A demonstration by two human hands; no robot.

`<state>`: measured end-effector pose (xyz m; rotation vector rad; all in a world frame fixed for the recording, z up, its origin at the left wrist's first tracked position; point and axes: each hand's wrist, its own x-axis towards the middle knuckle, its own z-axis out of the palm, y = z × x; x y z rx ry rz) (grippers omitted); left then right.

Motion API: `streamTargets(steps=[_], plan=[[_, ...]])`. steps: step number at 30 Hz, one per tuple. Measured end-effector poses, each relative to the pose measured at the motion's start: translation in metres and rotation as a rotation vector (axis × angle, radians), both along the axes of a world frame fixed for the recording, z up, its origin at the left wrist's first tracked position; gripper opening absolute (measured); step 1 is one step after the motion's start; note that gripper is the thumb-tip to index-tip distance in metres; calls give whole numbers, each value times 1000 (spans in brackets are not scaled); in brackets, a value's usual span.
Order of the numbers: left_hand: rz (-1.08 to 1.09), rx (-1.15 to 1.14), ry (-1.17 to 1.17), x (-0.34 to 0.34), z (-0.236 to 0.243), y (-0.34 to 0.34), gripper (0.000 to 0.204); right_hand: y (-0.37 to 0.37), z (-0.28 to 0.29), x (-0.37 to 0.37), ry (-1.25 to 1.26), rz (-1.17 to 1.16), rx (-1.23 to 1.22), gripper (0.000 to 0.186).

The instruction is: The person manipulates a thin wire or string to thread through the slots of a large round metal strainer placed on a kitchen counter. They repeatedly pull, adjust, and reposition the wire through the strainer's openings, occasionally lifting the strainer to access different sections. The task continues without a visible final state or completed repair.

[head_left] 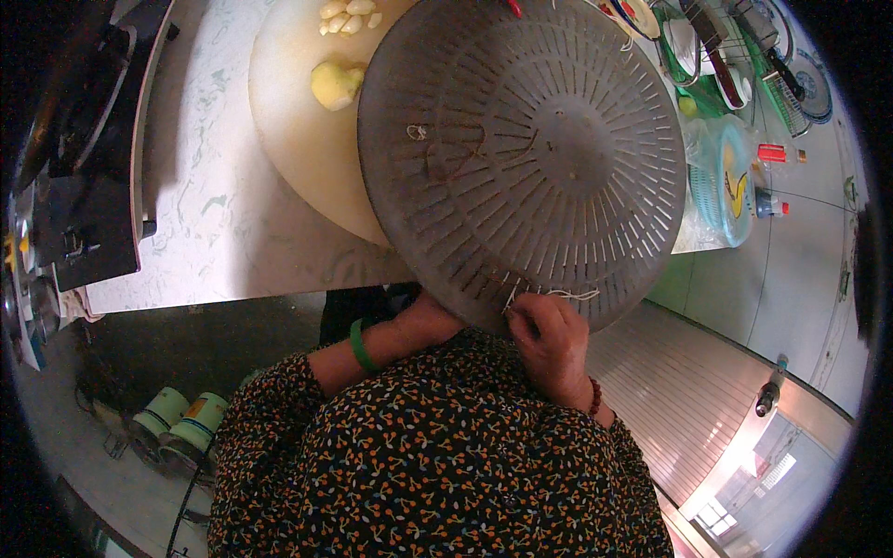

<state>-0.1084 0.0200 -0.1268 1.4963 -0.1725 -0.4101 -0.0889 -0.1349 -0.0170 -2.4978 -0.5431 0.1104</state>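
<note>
A large round grey slotted basket [642, 214] fills the middle, overlapping a round cutting board and reaching past the counter's front edge toward me. My left hand [435, 319], below a green bangle, goes under the near rim; its fingers are hidden by the basket. At the near right of the rim, my right hand [549, 337] is closed in a pinch on a thin white string [572, 295], which lies in loops on the slots. Thin brown strands [456, 153] and a small pale curled bit [417, 132] lie on the basket's left side.
On the cutting board [288, 139] are peeled garlic cloves [349, 17] and a yellowish peeled lump [335, 86]. A black stove [98, 186] stands at left. Dish racks [777, 88] and a light-blue basket [721, 186] are at right. Green cans [191, 418] sit low at left.
</note>
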Motion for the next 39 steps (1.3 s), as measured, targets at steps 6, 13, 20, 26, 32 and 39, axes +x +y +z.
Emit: streamTargets(steps=[6, 13, 20, 26, 32, 39], plan=[[-102, 57, -87, -1, 2, 6, 44, -4, -3, -2, 12, -25, -41, 17], [-217, 46, -75, -8, -24, 6, 43, -2, 1, 0, 10, 27, -4, 18], [-215, 66, -108, -5, -20, 5, 45, -3, 2, -1, 54, 23, 12, 21], [-212, 149, -134, -2, -10, 6, 45, -5, 2, -7, 117, -52, 46, 24], [-173, 351, -362, -8, -32, 3, 45, -4, 4, -7, 85, -78, 59, 24], [-342, 271, -75, 3, -2, 15, 44, -2, 3, -5, 12, -86, 54, 19]])
